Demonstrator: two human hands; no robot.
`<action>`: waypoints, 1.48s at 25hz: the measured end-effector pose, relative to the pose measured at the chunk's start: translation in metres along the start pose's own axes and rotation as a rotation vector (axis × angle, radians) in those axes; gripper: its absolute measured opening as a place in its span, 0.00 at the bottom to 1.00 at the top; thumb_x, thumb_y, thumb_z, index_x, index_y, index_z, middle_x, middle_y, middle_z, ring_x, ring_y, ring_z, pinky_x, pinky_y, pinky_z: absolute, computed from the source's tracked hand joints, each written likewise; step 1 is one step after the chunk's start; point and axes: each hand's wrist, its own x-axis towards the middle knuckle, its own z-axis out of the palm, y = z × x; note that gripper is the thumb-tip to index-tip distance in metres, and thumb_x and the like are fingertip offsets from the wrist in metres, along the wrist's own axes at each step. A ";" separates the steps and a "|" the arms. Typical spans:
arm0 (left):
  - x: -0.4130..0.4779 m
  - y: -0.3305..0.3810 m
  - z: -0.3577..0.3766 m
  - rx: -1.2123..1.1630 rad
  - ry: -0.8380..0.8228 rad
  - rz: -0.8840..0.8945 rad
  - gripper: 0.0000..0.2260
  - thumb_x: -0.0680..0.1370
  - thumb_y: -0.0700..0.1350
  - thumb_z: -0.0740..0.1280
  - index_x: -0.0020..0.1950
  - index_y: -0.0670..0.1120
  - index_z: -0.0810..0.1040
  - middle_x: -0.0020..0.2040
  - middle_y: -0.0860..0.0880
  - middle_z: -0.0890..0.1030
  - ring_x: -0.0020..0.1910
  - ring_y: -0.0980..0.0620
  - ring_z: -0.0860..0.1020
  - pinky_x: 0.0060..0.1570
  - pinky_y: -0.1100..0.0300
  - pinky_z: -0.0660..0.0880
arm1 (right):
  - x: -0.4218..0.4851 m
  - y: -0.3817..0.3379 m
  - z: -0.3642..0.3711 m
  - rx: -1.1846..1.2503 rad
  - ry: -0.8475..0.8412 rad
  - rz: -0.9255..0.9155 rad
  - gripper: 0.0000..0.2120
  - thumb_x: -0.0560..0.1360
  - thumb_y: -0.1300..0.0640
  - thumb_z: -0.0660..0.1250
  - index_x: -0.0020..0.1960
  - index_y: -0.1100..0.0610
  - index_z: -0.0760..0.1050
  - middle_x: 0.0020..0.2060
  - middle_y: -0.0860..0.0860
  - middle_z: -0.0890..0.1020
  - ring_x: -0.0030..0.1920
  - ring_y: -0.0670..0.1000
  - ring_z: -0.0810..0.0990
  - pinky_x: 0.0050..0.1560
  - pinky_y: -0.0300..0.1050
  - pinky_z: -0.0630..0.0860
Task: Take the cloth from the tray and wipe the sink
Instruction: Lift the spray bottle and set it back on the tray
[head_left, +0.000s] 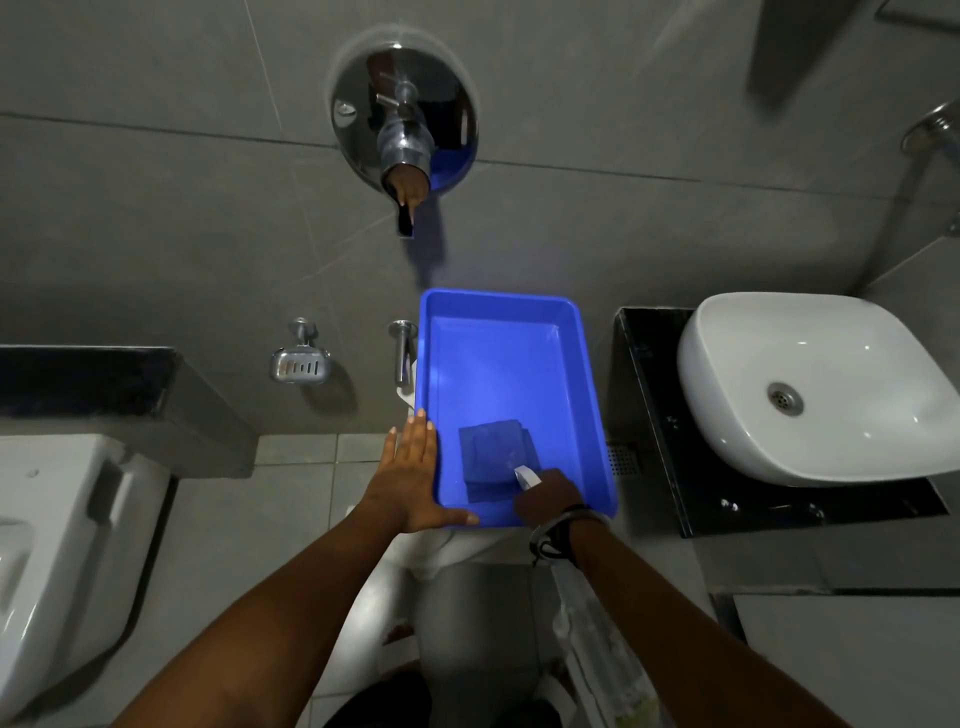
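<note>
Right hand (545, 499) closed round a white object, over cloth (493, 457) in blue tray (592, 395), left hand (410, 478) flat, fingers spread, against tray's side, sink (810, 384) right.

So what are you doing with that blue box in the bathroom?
A person is getting ready to clean. Their left hand is flat against the side of the blue tray, steadying it. Their right hand reaches into the tray beside the folded dark cloth and seems to hold something white, maybe a spray nozzle. The cloth is lying in the tray, not yet lifted. The white sink on the right has not been wiped.
</note>
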 end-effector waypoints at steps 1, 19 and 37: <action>0.000 0.000 -0.001 0.008 -0.002 -0.002 0.67 0.57 0.84 0.55 0.79 0.38 0.39 0.81 0.38 0.39 0.80 0.41 0.37 0.74 0.44 0.34 | 0.000 -0.001 0.001 0.013 0.019 0.019 0.19 0.76 0.49 0.64 0.58 0.64 0.72 0.57 0.61 0.79 0.56 0.60 0.78 0.47 0.43 0.69; 0.003 0.004 -0.009 0.051 -0.061 -0.024 0.67 0.59 0.82 0.60 0.79 0.37 0.38 0.80 0.37 0.37 0.79 0.39 0.36 0.76 0.43 0.35 | -0.044 -0.176 -0.146 0.465 0.506 -0.803 0.10 0.68 0.68 0.64 0.49 0.66 0.78 0.39 0.59 0.79 0.39 0.54 0.76 0.40 0.49 0.75; 0.016 0.043 -0.017 0.005 0.122 0.095 0.45 0.76 0.65 0.64 0.80 0.40 0.48 0.81 0.37 0.52 0.80 0.40 0.51 0.77 0.44 0.45 | 0.118 -0.134 -0.076 0.384 0.328 -0.575 0.32 0.68 0.56 0.75 0.68 0.61 0.68 0.63 0.61 0.74 0.63 0.58 0.74 0.65 0.50 0.71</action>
